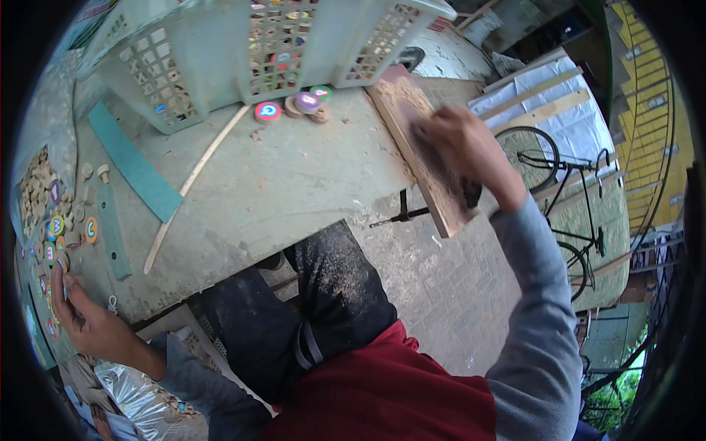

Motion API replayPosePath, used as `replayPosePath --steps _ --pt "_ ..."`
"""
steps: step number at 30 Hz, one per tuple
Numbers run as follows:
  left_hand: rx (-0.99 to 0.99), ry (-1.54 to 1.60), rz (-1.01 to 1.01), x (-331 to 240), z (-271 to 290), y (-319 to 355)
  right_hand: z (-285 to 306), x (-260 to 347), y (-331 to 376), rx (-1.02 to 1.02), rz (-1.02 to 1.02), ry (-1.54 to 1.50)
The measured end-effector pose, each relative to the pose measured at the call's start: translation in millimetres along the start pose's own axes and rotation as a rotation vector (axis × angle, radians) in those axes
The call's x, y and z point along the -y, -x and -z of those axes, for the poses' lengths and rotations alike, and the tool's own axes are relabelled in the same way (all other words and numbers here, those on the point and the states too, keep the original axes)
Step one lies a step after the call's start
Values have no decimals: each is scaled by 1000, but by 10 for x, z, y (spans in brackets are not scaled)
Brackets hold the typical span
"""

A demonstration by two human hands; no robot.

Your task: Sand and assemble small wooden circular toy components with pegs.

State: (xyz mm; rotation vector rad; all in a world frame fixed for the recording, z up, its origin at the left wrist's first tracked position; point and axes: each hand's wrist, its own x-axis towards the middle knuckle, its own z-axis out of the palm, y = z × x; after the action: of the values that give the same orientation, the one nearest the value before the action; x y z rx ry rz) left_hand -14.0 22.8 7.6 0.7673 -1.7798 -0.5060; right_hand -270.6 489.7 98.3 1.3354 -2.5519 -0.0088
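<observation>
My left hand (99, 327) is at the table's left end, thumb and fingers apart, with the fingertips by a group of small wooden discs (62, 260). Several discs there have coloured faces, such as an orange-rimmed disc (91, 229). My right hand (460, 147) is closed, fingers curled down onto a long board (434, 187) strewn with sawdust. Whatever it grips is hidden under the fingers. A dark lump (471, 192) shows beside the hand, its kind unclear. The board juts past the table edge, with a clamp (403, 213) below it.
A pale plastic crate (213, 55) of discs stands at the back, with loose discs (268, 112) before it. On the table (243, 191) lie a thin stick (193, 191), a green strip (132, 162) and a narrower strip (112, 231). A bicycle (581, 176) is at the right.
</observation>
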Motion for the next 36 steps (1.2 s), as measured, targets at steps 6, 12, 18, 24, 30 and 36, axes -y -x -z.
replayPosePath --steps 6,12,18,24,30,36 --pt "1 -14 31 40 31 36 -133 -87 -259 -20 -9 -57" --pt "-25 44 9 -12 8 36 181 274 427 28 -71 -58" --pt "8 6 -23 2 11 19 -102 -83 -353 -45 35 17" --pt "1 -8 -8 -19 27 37 12 74 -5 15 -65 -68" --pt "7 -11 14 -140 -6 27 136 215 328 3 -92 -19" --pt "35 -28 49 -48 26 5 -171 -81 -378 -52 -15 -21"
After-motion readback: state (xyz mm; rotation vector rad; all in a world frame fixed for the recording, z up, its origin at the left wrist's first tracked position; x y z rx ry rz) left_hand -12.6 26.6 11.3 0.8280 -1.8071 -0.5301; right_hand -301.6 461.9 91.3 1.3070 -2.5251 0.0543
